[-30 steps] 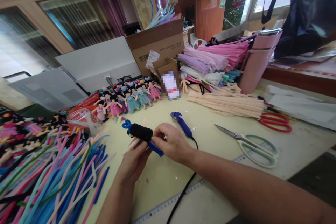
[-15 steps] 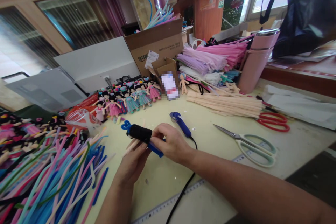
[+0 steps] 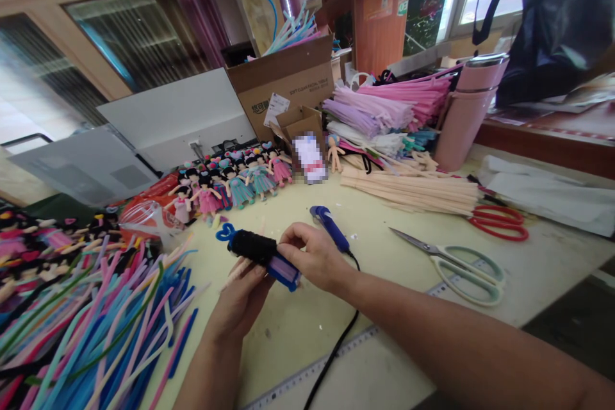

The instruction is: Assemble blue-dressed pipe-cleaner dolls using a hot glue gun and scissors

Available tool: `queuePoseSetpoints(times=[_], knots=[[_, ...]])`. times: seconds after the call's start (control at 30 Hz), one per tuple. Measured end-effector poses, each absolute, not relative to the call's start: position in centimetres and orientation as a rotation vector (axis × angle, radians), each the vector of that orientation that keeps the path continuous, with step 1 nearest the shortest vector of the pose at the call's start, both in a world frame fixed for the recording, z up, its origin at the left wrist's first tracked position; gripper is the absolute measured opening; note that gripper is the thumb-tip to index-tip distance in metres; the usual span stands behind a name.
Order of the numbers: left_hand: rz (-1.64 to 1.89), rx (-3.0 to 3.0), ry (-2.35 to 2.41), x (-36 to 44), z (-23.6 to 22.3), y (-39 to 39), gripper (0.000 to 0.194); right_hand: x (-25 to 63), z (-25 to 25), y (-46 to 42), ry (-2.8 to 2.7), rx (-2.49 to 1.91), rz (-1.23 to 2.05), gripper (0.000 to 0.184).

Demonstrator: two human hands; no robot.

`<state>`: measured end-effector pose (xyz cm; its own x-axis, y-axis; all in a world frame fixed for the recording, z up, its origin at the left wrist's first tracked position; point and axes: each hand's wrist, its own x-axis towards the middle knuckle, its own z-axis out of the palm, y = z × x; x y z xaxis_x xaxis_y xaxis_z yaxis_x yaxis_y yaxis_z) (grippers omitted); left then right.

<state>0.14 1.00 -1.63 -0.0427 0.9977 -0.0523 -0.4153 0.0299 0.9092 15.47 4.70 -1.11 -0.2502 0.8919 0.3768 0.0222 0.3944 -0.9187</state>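
Observation:
A pipe-cleaner doll lies tilted across my fingers, its long black hair facing up. A blue heart-shaped loop tops the head, and a blue and lilac skirt shows at the other end. From below, my left hand is wrapped round the doll; part of its grip is hidden. My right hand has thumb and forefinger pinched at the doll's side, where the hair meets the skirt. Just beyond the right hand is a blue corded tool, perhaps a glue gun.
Finished dolls stand in rows at the back. Loose pipe cleaners cover the left side. Green-handled scissors, red-handled scissors and a pink bottle are on the right. A ruler and black cord cross the front.
The doll has shifted slightly left and turned, so more of the lilac skirt shows. My right fingers have moved from over the skirt up to the hair's edge.

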Motion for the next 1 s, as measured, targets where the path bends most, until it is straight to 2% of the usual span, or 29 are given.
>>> queuePoseSetpoints(times=[0.27,0.5,0.73,1.0], knots=[[1.435,0.767,0.885,-1.0,-1.9,1.0,0.031,15.4,-1.3,5.3,-1.446,-0.782,1.275,0.009],[1.407,0.764,0.877,-0.8,-1.9,1.0,0.029,15.5,-0.8,4.9,-1.414,-0.737,1.333,0.012],[1.447,0.725,0.874,-1.3,-2.3,1.9,0.024,15.9,0.0,4.5,-1.447,-0.685,1.232,0.012],[1.453,0.7,0.878,-1.6,-2.0,2.4,0.023,18.8,5.1,2.3,-1.546,-0.624,1.034,0.013]])
